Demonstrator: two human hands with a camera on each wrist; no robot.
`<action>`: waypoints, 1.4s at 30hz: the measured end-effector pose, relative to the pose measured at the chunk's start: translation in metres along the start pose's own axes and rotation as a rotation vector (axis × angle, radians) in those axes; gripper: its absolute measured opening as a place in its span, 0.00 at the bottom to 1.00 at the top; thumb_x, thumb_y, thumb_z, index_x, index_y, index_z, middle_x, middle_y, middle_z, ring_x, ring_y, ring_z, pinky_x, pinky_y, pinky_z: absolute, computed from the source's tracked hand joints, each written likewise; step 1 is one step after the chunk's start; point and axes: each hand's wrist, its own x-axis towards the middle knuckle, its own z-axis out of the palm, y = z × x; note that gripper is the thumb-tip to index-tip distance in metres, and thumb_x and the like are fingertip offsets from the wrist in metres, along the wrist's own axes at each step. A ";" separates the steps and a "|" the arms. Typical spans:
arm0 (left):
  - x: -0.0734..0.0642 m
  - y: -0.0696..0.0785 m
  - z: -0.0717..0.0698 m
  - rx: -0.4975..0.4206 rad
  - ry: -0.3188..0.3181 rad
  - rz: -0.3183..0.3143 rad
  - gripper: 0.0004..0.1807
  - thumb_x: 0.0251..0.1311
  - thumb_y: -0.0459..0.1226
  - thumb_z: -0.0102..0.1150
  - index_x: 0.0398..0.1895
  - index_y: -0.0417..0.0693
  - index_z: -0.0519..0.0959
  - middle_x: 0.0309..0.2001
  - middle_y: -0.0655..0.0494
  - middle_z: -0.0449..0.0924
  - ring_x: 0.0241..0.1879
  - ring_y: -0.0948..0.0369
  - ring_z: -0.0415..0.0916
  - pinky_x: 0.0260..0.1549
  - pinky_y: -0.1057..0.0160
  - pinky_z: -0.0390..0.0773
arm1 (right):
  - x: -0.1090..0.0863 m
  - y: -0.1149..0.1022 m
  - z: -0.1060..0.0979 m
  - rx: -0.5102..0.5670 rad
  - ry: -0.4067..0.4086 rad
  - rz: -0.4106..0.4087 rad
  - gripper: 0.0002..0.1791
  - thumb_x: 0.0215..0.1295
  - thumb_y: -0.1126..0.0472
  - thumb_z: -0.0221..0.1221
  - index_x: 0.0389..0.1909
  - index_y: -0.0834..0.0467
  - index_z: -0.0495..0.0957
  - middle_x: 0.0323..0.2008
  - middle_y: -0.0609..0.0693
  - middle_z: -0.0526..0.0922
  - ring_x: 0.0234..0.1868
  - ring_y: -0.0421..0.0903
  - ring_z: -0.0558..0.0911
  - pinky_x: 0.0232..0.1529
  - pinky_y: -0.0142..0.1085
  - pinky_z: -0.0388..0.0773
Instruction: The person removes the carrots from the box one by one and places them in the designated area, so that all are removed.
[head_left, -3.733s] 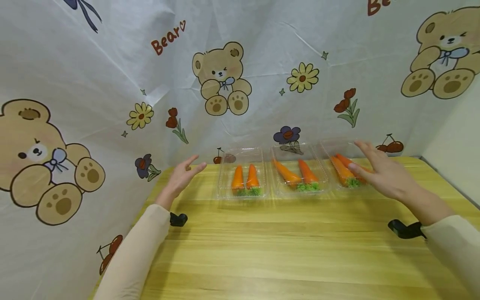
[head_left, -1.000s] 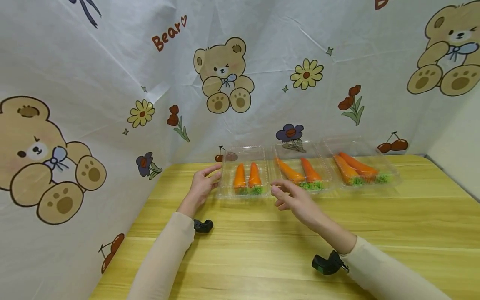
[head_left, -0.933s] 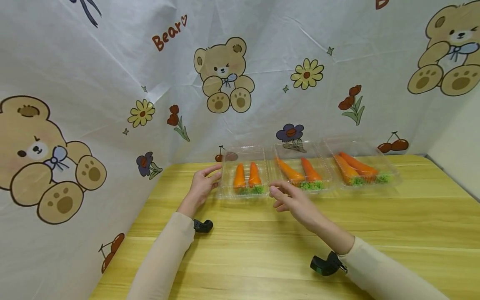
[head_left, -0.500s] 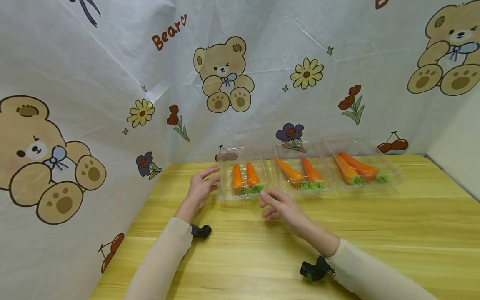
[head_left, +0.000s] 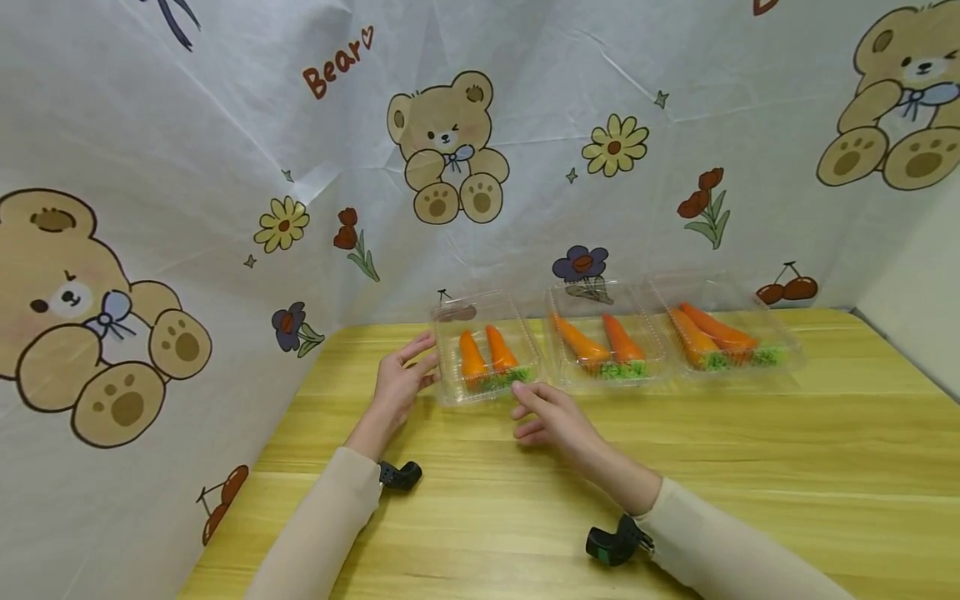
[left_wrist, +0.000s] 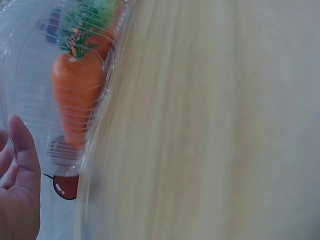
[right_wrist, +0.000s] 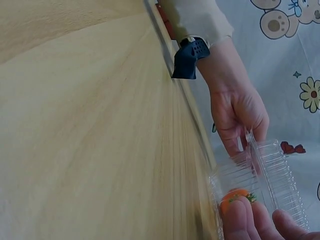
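Nearest the left side stands a clear plastic clamshell box [head_left: 453,400], turned at a slight angle, with two carrots [head_left: 474,360] with leafy green tops inside. My left hand [head_left: 402,381] pinches its left side between thumb and fingers. In the right wrist view the left hand [right_wrist: 240,110] shows across the box, with the clear rim between its digits. My right hand [head_left: 555,422] is at the front right corner, fingers loosely bent and fingertips right at the edge. The left wrist view shows one carrot [left_wrist: 77,97] through the ribbed wall, beside the left thumb [left_wrist: 25,155].
To the right stand a middle clear box [head_left: 652,329] and a far right clear box [head_left: 776,333], each holding two carrots. All sit along the back of the wooden table [head_left: 487,517], against a bear-printed cloth [head_left: 510,50]. A black wrist camera [head_left: 618,542] hangs below the right sleeve.
From beside the far right box, my right hand has come across to the left box. My left hand has moved in and taken hold of that box, which has turned and shifted slightly left.
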 end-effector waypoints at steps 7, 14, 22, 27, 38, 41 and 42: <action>-0.013 0.004 0.006 -0.008 0.056 -0.019 0.22 0.70 0.29 0.61 0.67 0.43 0.79 0.75 0.65 0.68 0.43 0.62 0.79 0.39 0.66 0.87 | 0.002 0.001 0.003 0.026 0.036 0.008 0.27 0.78 0.44 0.55 0.55 0.66 0.75 0.47 0.58 0.79 0.37 0.51 0.83 0.43 0.40 0.86; -0.023 0.004 0.009 -0.011 0.079 -0.012 0.24 0.70 0.29 0.61 0.68 0.41 0.77 0.75 0.62 0.68 0.42 0.60 0.78 0.38 0.66 0.87 | 0.001 -0.001 0.006 0.057 0.046 0.021 0.22 0.78 0.48 0.55 0.51 0.66 0.75 0.44 0.57 0.80 0.34 0.49 0.83 0.42 0.41 0.86; -0.030 0.003 0.012 0.009 0.118 -0.008 0.23 0.70 0.29 0.61 0.67 0.42 0.77 0.76 0.63 0.66 0.43 0.59 0.77 0.41 0.65 0.87 | 0.006 0.006 0.007 0.144 0.025 0.099 0.22 0.77 0.55 0.57 0.56 0.71 0.73 0.42 0.59 0.81 0.32 0.46 0.84 0.39 0.38 0.87; -0.037 0.003 0.013 0.012 0.129 -0.003 0.23 0.70 0.29 0.61 0.68 0.42 0.77 0.77 0.63 0.66 0.43 0.59 0.78 0.40 0.66 0.87 | 0.010 0.011 0.008 0.230 -0.001 0.131 0.23 0.78 0.56 0.56 0.60 0.72 0.70 0.41 0.59 0.82 0.32 0.46 0.85 0.39 0.37 0.87; -0.048 0.002 0.016 0.012 0.134 0.015 0.24 0.70 0.28 0.60 0.69 0.38 0.75 0.78 0.61 0.64 0.45 0.60 0.78 0.39 0.68 0.87 | 0.019 0.013 0.022 0.400 0.050 0.134 0.13 0.77 0.61 0.55 0.50 0.69 0.72 0.29 0.54 0.84 0.29 0.45 0.88 0.37 0.36 0.89; -0.051 0.002 0.017 0.009 0.141 0.024 0.25 0.70 0.27 0.59 0.70 0.36 0.74 0.78 0.59 0.63 0.43 0.61 0.78 0.38 0.68 0.87 | 0.018 0.014 0.029 0.420 0.040 0.140 0.11 0.75 0.63 0.57 0.48 0.68 0.73 0.31 0.56 0.85 0.30 0.46 0.88 0.39 0.38 0.89; -0.052 0.002 0.017 0.007 0.143 0.027 0.25 0.70 0.26 0.59 0.70 0.36 0.73 0.78 0.58 0.63 0.42 0.62 0.78 0.38 0.68 0.87 | 0.018 0.014 0.031 0.421 0.032 0.138 0.11 0.75 0.64 0.58 0.47 0.69 0.74 0.31 0.57 0.86 0.31 0.47 0.88 0.39 0.39 0.89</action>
